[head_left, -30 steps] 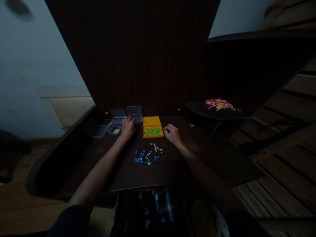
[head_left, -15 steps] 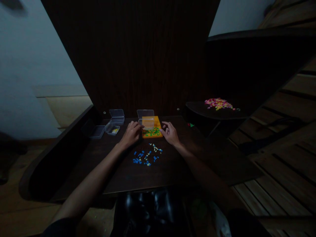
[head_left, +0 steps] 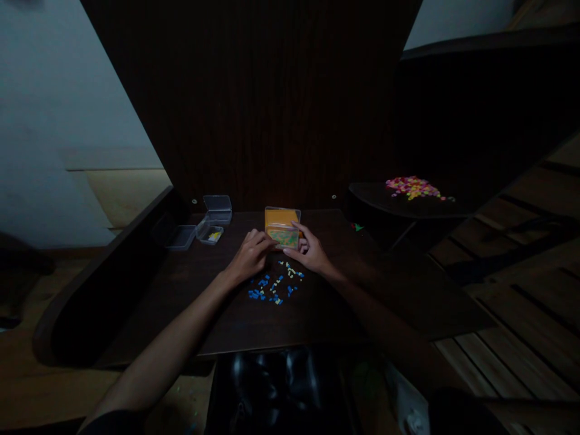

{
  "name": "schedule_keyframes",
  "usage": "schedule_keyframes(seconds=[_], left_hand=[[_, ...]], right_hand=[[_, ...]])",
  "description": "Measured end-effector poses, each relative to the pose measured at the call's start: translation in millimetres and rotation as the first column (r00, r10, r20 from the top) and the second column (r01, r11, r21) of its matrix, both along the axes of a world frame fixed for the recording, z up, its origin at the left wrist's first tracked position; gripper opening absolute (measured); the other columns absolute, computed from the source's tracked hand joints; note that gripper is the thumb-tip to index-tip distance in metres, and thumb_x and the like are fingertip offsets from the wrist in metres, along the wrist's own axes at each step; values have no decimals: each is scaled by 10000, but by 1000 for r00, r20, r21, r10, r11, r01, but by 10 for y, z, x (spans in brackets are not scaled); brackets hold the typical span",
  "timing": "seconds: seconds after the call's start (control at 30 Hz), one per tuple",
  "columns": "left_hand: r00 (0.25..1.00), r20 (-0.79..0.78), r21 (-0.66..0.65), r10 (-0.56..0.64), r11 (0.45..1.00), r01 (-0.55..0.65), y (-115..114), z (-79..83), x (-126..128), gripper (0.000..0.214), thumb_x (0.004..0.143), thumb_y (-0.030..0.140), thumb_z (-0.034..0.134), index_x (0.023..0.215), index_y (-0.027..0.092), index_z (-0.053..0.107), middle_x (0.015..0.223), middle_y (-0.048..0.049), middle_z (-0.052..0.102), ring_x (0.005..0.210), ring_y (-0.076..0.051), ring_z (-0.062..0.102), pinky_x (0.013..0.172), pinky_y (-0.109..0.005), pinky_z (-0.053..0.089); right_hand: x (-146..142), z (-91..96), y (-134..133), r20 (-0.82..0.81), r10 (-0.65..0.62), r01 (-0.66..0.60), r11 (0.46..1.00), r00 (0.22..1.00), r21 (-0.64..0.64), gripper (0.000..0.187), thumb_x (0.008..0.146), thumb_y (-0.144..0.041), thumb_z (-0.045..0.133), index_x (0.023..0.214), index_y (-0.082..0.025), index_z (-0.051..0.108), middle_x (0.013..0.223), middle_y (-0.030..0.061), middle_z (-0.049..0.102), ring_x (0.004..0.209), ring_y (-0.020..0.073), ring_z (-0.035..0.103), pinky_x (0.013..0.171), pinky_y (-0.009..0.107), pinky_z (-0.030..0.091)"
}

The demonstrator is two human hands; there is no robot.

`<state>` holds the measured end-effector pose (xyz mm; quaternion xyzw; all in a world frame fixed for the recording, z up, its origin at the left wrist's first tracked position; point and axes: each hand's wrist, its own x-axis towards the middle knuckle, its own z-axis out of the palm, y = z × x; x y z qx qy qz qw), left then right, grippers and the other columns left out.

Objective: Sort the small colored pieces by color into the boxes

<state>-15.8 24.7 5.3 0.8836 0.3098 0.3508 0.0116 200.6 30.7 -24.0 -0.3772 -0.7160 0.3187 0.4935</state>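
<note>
A clear plastic box with its lid tipped up is between my hands, over an orange board seen through the clear plastic. Small green pieces show through the box; whether they lie in it or under it I cannot tell. My left hand pinches the box's near left corner. Around its right side, my right hand has the thumb in front and fingers behind. Close to my wrists, small blue and pale yellow bricks lie scattered on the dark desk.
Open clear cases stand on the left: one with yellow pieces, another empty case beside it. A heap of pink and yellow beads sits on the right shelf. Below it are a few green and red bits.
The clear box has moved from the left onto the middle of the orange board. My right hand has come in from the board's edge and closed on the box.
</note>
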Motion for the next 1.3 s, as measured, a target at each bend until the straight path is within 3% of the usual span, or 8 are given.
schedule_keyframes(seconds=[0.17, 0.37, 0.53, 0.63, 0.77, 0.83, 1.07, 1.3], left_hand=[[998, 64, 37, -13, 999, 10, -37, 36, 4, 222, 869, 141, 513, 1033, 174, 659, 942, -75, 637, 892, -203, 511, 812, -378, 428], [952, 275, -68, 137, 990, -123, -70, 109, 21, 279, 783, 344, 678, 1033, 218, 686, 1221, -85, 500, 1124, -243, 473, 972, -454, 431], [909, 398, -323, 125, 946, 11, -31, 106, 8, 445, 745, 384, 712, 1156, 231, 634, 1427, -99, 343, 1231, -270, 451, 986, -458, 457], [876, 478, -478, 57, 854, 206, -6, 69, 12, 540, 733, 357, 722, 1238, 237, 572, 1415, -110, 388, 1261, -292, 456, 971, -459, 476], [770, 634, -648, 67, 590, 482, 18, 21, 39, 704, 703, 270, 742, 1344, 243, 450, 1336, -114, 499, 995, -215, 646, 915, -427, 521], [722, 680, -663, 128, 528, 531, 41, 11, 44, 752, 674, 229, 757, 1352, 245, 433, 1329, -109, 515, 912, -186, 673, 911, -408, 527], [608, 729, -653, 315, 589, 477, 152, 14, 10, 738, 609, 185, 777, 1289, 209, 490, 1268, -109, 564, 921, -198, 673, 895, -385, 539], [534, 731, -664, 425, 625, 410, 173, -16, 20, 748, 572, 196, 791, 1263, 201, 505, 1204, -99, 587, 880, -178, 660, 869, -397, 545]], right_hand=[[11, 12, -16, -61, 17, -23, 995, 998, -98, 838, 690, -381, 764, 1402, -229, 348, 837, 15, 640, 572, 95, 552, 460, 192, 403], [44, 47, -24, -132, 88, -105, 986, 987, -131, 819, 666, -356, 780, 1371, -253, 376, 1015, 54, 629, 664, 112, 610, 480, 188, 429], [47, 59, -31, -164, 154, -180, 971, 974, -160, 824, 643, -336, 792, 1356, -278, 383, 1207, 84, 568, 713, 116, 620, 501, 192, 441], [56, 55, -34, -161, 184, -212, 962, 970, -174, 822, 647, -346, 786, 1360, -285, 381, 1255, 89, 533, 718, 114, 614, 526, 206, 454], [67, 61, -46, -109, 175, -193, 962, 979, -192, 834, 648, -351, 786, 1372, -263, 380, 1136, 70, 577, 624, 81, 561, 490, 194, 408], [73, 82, -54, -69, 158, -169, 966, 985, -194, 830, 656, -356, 780, 1375, -251, 378, 1048, 48, 595, 564, 57, 502, 465, 182, 370], [125, 131, -27, 35, -13, 14, 1000, 999, -24, 284, 805, -363, 641, 1041, -207, 618, 943, 29, 537, 590, 81, 440, 514, 219, 381], [62, 81, -91, 453, 185, -236, 970, 872, 59, 187, 876, -207, 553, 968, -193, 715, 944, 53, 515, 904, 171, 532, 852, 337, 451]])
